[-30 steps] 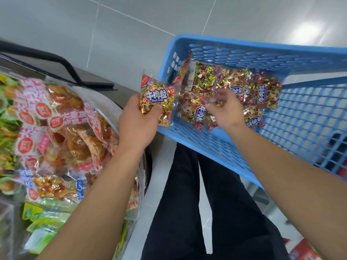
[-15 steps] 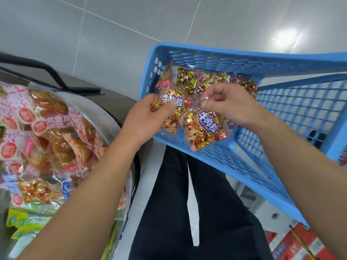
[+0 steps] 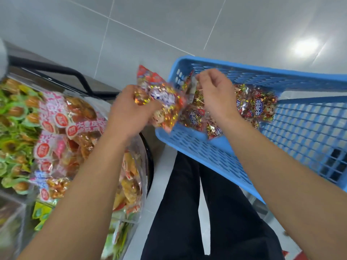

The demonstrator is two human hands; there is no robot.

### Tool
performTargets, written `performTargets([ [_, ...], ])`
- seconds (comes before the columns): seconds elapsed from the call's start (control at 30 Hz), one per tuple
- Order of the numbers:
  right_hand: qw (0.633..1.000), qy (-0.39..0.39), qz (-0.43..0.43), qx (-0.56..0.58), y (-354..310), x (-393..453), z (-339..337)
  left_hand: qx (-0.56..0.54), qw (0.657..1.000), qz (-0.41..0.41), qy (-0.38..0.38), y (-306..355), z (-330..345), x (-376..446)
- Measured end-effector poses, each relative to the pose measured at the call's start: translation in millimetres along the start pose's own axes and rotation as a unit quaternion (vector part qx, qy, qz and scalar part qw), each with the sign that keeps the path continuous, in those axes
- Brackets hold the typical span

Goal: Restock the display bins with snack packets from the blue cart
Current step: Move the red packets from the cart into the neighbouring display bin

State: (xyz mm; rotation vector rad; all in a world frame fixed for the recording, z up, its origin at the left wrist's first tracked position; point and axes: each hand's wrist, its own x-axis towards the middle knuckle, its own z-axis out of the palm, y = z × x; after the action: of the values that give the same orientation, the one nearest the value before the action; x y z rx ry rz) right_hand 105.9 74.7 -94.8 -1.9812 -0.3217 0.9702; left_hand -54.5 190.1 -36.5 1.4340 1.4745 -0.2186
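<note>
Two bare forearms reach forward and down from the bottom corners, meeting over the near left corner of the blue cart (image 3: 216,147). Left hand (image 3: 127,113): fingers curled round a bunch of snack packets (image 3: 161,102), gripping them just outside the cart's left rim, above the gap between cart and display bin (image 3: 139,156). The bunch is blurred; how many packets it holds cannot be told. Right hand (image 3: 216,96): raised over the cart's corner, wrist bent, fingers curled inward with thumb and forefinger close together; whether they pinch anything cannot be told.

More loose packets (image 3: 255,106) lie in the cart against its far wall, red and gold foil with a purple-and-white label in Chinese characters, too small to read with certainty; a cartoon face shows on several.

The clear display bin at left holds bags (image 3: 62,128) with red round stickers and pink-and-white print, orange-brown contents. Green-wrapped sweets (image 3: 15,117) fill the bin farther left. Dark trousers (image 3: 187,212) show below, grey floor tiles (image 3: 169,19) above.
</note>
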Motion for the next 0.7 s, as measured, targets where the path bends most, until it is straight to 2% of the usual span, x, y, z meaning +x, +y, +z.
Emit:
performTargets([
  [0.03, 0.996, -0.038, -0.019, -0.083, 6, 9, 2, -0.035, 0.999, -0.006, 0.033, 1, -10, 4],
  [0.1, 0.956, -0.148, -0.035, -0.25, 21, 22, 9, -0.054, 0.996, -0.005, 0.073, 3, -24, 12],
  [0.17, 0.927, -0.199, -0.01, -0.319, 34, 28, 18, -0.055, 0.995, -0.005, 0.078, 3, -30, 15],
  [0.2, 0.928, -0.193, 0.004, -0.318, 39, 27, 21, -0.055, 0.996, -0.005, 0.073, 3, -30, 15],
  [0.4, 0.98, -0.022, 0.062, -0.188, 55, 5, 11, -0.1, 0.993, -0.02, 0.052, -6, -23, 5],
  [0.47, 0.987, 0.0, 0.092, -0.134, 49, -7, 2, -0.126, 0.991, -0.024, 0.047, -9, -21, -2],
  [0.57, 0.995, 0.026, 0.086, -0.053, 26, -29, -23, -0.169, 0.985, -0.016, 0.034, -10, -22, -16],
  [0.7, 0.994, 0.013, 0.102, 0.032, -23, -67, -66, -0.198, 0.98, 0.01, 0.022, -4, -32, -49],
])
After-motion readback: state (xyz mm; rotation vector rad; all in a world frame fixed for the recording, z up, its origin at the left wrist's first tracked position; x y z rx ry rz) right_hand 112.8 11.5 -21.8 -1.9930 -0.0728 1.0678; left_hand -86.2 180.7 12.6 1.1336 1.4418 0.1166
